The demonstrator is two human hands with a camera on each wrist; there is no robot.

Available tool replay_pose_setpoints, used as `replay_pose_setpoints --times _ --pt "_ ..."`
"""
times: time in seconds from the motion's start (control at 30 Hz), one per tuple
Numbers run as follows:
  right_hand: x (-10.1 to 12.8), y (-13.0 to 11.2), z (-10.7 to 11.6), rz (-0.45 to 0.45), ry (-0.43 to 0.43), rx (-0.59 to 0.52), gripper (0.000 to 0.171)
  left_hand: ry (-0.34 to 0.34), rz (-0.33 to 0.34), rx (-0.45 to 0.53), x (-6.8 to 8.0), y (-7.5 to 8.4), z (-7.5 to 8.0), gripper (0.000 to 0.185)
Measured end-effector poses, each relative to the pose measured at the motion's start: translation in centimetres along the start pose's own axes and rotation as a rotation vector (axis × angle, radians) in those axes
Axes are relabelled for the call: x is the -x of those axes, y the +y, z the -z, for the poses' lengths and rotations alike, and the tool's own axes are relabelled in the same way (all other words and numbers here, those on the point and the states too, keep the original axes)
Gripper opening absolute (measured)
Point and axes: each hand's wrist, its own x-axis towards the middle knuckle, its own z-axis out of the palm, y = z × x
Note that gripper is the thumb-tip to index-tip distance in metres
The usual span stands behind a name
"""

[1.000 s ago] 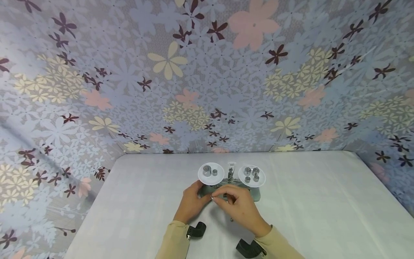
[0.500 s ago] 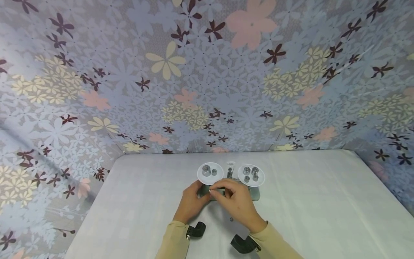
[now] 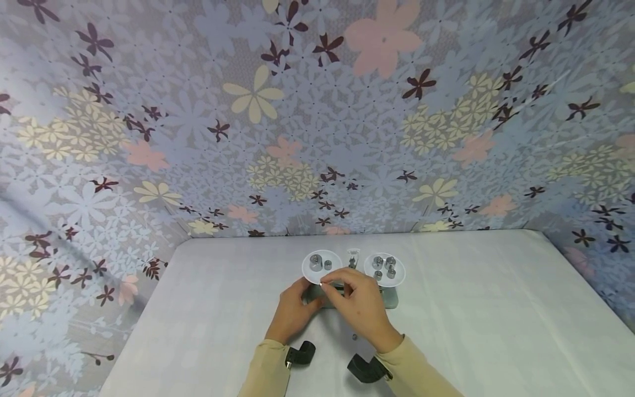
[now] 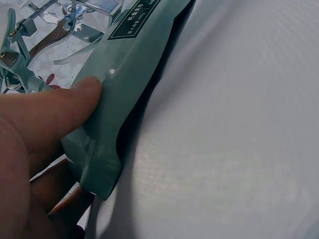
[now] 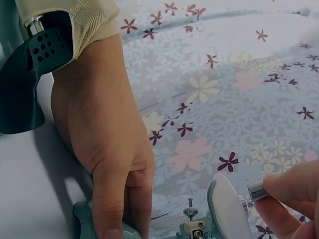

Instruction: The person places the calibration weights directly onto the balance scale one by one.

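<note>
A small balance scale with a teal base (image 3: 392,298) stands on the white table (image 3: 471,320). Its left pan (image 3: 315,273) carries two metal weights; its right pan (image 3: 384,270) carries several. My left hand (image 3: 301,293) grips the left end of the base, thumb pressed on the teal base (image 4: 129,74). My right hand (image 3: 324,285) pinches a small silver weight (image 5: 256,189) right at the near edge of the left pan (image 5: 227,209).
A tiny metal piece (image 3: 354,336) lies on the table under my right wrist. Flowered cloth (image 3: 317,121) forms the back and side walls. The table stretches bare to the left and right of the scale.
My right hand has moved up and left with the small weight, from in front of the base to the left pan's edge. The left hand stays on the base.
</note>
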Motion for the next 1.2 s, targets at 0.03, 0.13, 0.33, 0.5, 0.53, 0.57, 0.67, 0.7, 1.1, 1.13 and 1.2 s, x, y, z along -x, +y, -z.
replay_pose_setpoints --times 0.03,0.13,0.33,0.5,0.53,0.57,0.67,0.7,1.1,1.13,1.2 --pt "0.0 0.0 0.0 -0.002 0.005 0.011 0.016 0.001 -0.002 -0.003 0.0 0.0 0.0 0.055" --pt "-0.2 0.0 -0.1 0.001 0.021 0.039 0.016 0.003 -0.007 -0.004 0.0 0.0 0.0 0.055" --pt "-0.5 -0.2 -0.2 -0.01 0.036 0.08 0.015 0.014 -0.02 0.01 0.1 0.0 0.0 0.054" --pt "-0.8 -0.1 -0.4 -0.035 0.03 0.107 0.013 0.015 -0.021 0.019 0.1 0.0 0.0 0.054" --pt "-0.8 -0.1 -0.4 -0.038 0.029 0.111 0.012 0.015 -0.022 0.018 0.1 0.0 0.0 0.053" --pt "-0.8 -0.1 -0.5 -0.039 0.028 0.114 0.012 0.014 -0.023 0.018 0.1 0.0 0.0 0.053" --pt "-0.9 0.0 -0.6 -0.033 0.026 0.125 0.011 0.013 -0.026 0.013 0.2 0.0 0.0 0.053" --pt "-1.0 0.0 -0.7 -0.03 0.026 0.127 0.011 0.011 -0.027 0.011 0.2 0.0 0.0 0.053" --pt "-1.4 0.1 -1.1 0.004 0.005 0.14 0.008 0.006 -0.027 0.003 0.2 0.0 0.0 0.052" --pt "-1.4 0.1 -1.1 0.006 0.005 0.145 0.008 0.005 -0.026 0.004 0.2 0.0 0.0 0.052" --pt "-1.5 0.2 -1.2 0.004 0.003 0.151 0.009 0.004 -0.025 0.007 0.2 0.0 0.0 0.052"
